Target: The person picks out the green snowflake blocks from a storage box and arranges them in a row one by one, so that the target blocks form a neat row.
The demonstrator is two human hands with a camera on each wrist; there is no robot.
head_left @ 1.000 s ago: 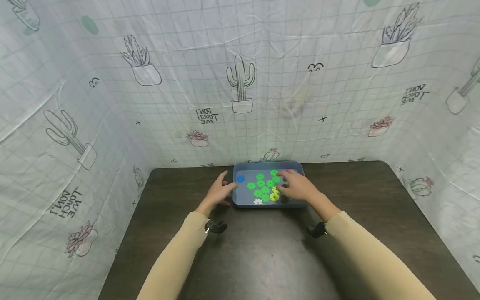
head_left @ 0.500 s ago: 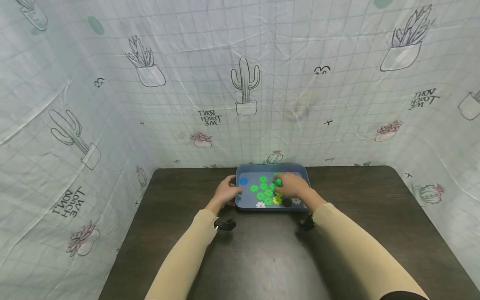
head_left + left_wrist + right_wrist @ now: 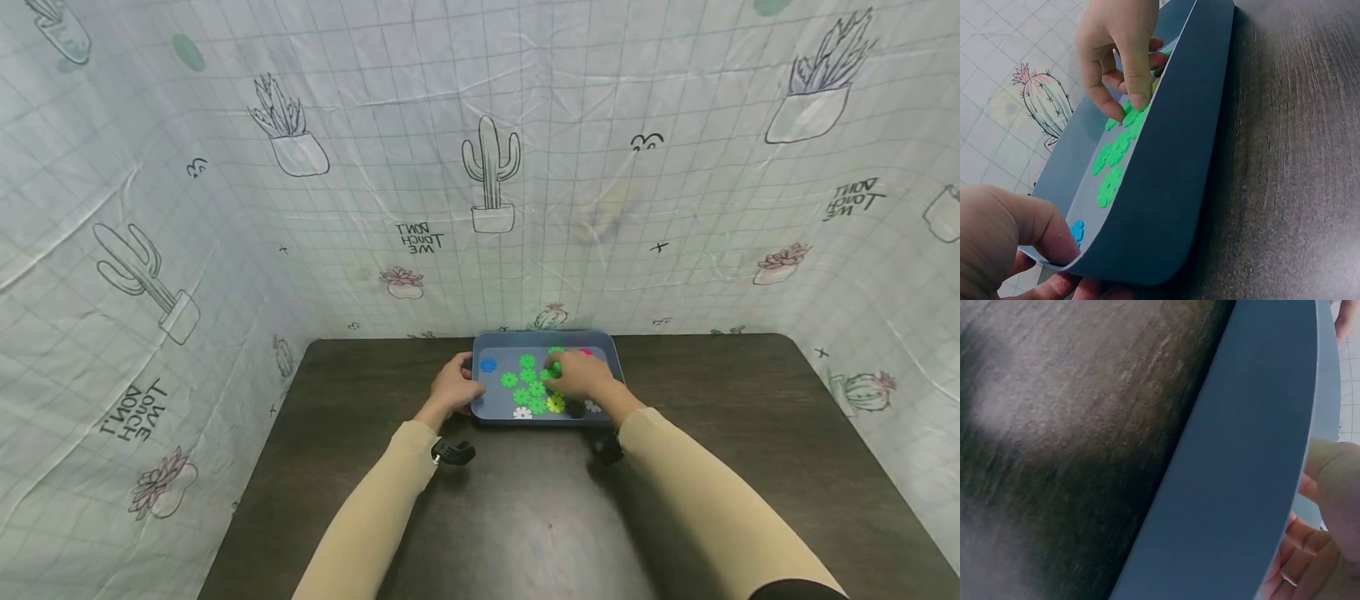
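A blue-grey tray (image 3: 498,337) lies on the table with flower-shaped plastic discs in it. My left hand (image 3: 453,385) grips the tray's left end, thumb inside the rim and fingers outside, as the left wrist view confirms. Inside the tray, my right hand (image 3: 583,375) reaches down with thumb and index finger pinching a green flower-shaped disc (image 3: 1130,116) among several other green discs (image 3: 527,377). A blue disc (image 3: 488,365) lies near the left thumb. The right wrist view shows mainly the tray's outer wall (image 3: 1254,425), and the disc is hidden there.
A yellow disc (image 3: 555,403), a white disc (image 3: 522,412) and a pink disc (image 3: 586,352) are also in the tray. The dark wooden table (image 3: 510,517) extends around it. A patterned cloth (image 3: 360,183) hangs behind and at both sides.
My left hand has moved from beside the tray to grip its left rim. The right hand has lowered into the tray, its thumb and index finger coming together on a green disc.
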